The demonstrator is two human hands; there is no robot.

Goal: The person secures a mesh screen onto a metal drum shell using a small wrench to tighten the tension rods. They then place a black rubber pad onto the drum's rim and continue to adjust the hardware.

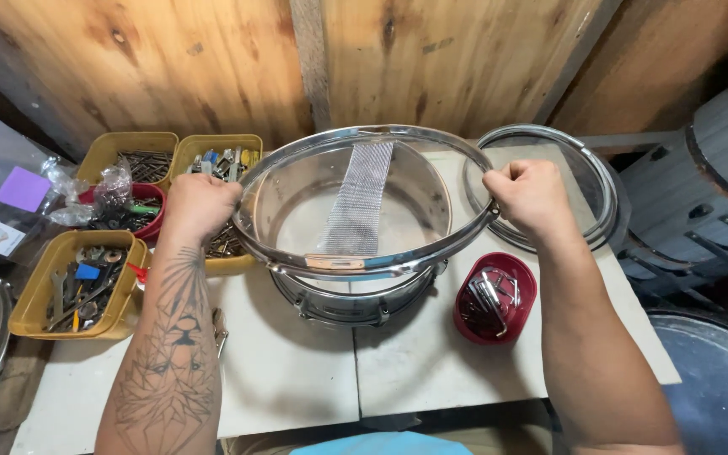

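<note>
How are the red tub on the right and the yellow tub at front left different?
The red tub is oval and holds shiny metal rods; the yellow tub is rectangular, larger, and holds mixed dull tools. The red tub lies nearer the right hand, the yellow tub nearer the left hand. Both stand open on the table.

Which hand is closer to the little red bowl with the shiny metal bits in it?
Right. The right hand grips the drum hoop just above the red bowl. The left hand holds the hoop's far side, across the drum from the bowl.
</note>
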